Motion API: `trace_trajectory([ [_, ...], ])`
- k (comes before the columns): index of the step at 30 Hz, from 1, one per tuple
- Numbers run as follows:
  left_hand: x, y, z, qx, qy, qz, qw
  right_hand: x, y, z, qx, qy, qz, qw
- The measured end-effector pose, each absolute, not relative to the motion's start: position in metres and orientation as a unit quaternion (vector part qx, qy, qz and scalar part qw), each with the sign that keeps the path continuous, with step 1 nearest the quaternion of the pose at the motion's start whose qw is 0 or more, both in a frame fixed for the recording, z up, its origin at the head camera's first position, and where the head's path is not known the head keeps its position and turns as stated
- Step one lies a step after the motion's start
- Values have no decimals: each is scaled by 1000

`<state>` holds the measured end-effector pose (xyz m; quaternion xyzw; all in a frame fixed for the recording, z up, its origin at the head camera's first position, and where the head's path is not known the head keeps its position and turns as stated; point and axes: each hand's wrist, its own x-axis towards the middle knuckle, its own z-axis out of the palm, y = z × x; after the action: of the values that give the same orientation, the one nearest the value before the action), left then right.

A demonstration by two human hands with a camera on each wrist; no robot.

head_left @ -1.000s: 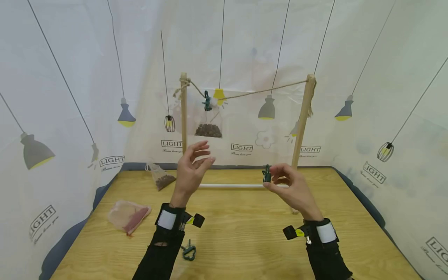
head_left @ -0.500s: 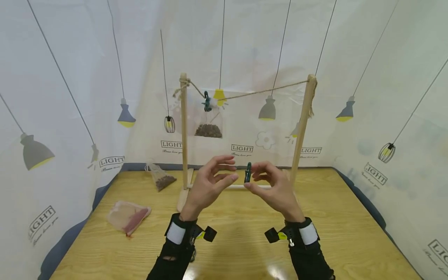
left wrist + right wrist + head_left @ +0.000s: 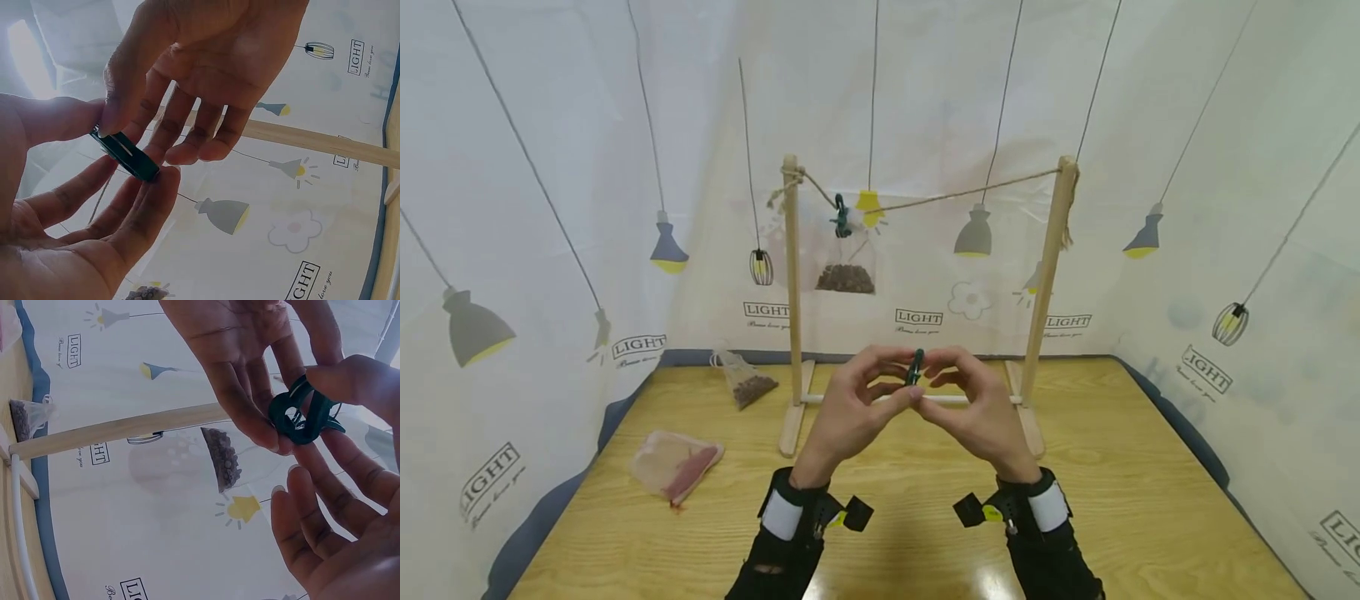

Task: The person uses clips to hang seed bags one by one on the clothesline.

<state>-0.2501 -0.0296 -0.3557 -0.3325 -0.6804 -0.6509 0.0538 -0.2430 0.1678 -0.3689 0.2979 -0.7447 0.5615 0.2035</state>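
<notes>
Both hands have drawn together since a second ago: the left hand, then raised alone with spread fingers near the left post, now meets the right hand at the middle of the head view, above the table's far half. The green clip, which the right hand held alone out at 3 o'clock, now sits between the fingertips of both. The left thumb and fingers pinch it from one side, the right thumb and forefinger from the other; the remaining fingers of each hand are loosely spread. In the right wrist view the clip shows its looped handles between the fingertips.

The backdrop carries printed hanging lamps and the word "LIGHT" several times, with a line of small script beneath that is too small to read.

Behind the hands stands a wooden rack, two posts with a twine line strung between them and a white rod low across its feet. At 11 o'clock from the hands, a second green clip fastens a clear bag of brown pellets to the twine. Another bag of pellets lies on the wooden table at 9 o'clock, just left of the left post. A clear pouch with pink contents lies nearer, at 8 o'clock. The hands hide part of the white rod.
</notes>
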Motion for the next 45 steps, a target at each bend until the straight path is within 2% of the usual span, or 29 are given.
trace_trajectory([
  [12,-245,-40,-359,-313,-675,-664,71,-241,165,-367,303,-751,553,194],
  [23,-242,-41,-358,-356,-670,-645,86,-232,168,-363,308,-707,622,136],
  [30,-242,-41,-359,-356,-675,-641,86,-230,166,-360,319,-686,637,147],
  [45,-241,-41,-355,-357,-675,-640,79,-226,163,-356,276,-682,662,144],
])
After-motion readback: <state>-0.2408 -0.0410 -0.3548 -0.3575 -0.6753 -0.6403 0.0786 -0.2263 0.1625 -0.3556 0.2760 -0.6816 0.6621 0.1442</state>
